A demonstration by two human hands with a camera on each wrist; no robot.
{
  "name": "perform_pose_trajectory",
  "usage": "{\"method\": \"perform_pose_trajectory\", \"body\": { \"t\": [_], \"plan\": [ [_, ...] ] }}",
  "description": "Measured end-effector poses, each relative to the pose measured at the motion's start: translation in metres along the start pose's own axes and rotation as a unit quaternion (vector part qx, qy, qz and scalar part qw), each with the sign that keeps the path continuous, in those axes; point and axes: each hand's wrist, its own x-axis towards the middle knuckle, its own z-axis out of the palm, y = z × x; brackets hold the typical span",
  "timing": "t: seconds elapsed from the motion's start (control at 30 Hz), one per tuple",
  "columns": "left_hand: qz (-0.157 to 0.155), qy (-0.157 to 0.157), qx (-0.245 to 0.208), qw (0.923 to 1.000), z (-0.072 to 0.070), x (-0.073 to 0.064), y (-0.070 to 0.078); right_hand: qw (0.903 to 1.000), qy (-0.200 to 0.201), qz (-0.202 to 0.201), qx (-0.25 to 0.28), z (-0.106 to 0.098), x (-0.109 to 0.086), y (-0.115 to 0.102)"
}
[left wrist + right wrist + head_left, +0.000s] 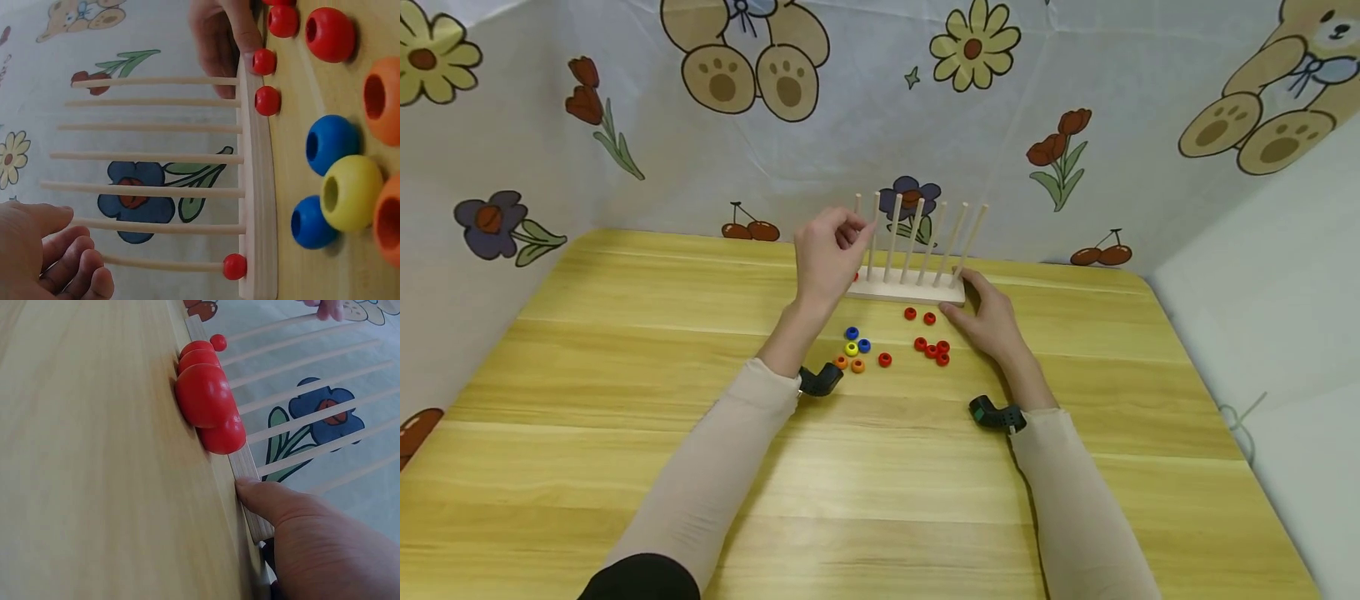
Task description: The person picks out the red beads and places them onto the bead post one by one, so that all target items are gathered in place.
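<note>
Peg rack (904,290) sits near table's (880,500) far edge, seven pegs. Right hand (992,323) grips its right end, thumb on front edge. Left hand (826,257) is at second peg from left, high up, fingers curled; can't tell if they hold anything. Red bead (235,267) sits low on leftmost peg. Backdrop (880,142) prints: bears, flowers, cherries.

loose beads (885,360) lie on the table (880,500) before the 7-peg rack (906,290).

the left hand (826,255), fingers curled, is higher than the right hand (991,318).
</note>
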Motion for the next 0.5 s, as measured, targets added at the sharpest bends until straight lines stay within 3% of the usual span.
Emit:
{"method": "perform_pose_trajectory", "body": {
  "t": [0.1, 0.23, 0.4, 0.5],
  "plan": [
    [-0.009, -0.025, 0.010, 0.9996, 0.008, -0.005, -0.002, 1.0000, -0.003, 0.000, -0.001, 0.000, 0.001, -0.001],
    [-0.033, -0.097, 0.030, 0.9942, 0.017, -0.011, -0.003, 1.0000, -0.005, 0.000, -0.004, -0.001, 0.001, -0.001],
    [-0.053, -0.197, 0.053, 0.9775, 0.027, -0.017, -0.002, 1.0000, -0.004, 0.005, -0.004, -0.001, 0.001, -0.003],
    [-0.054, -0.253, 0.069, 0.9634, 0.032, -0.021, -0.002, 1.0000, -0.003, 0.006, -0.006, -0.001, 0.001, -0.002]
  ]
}}
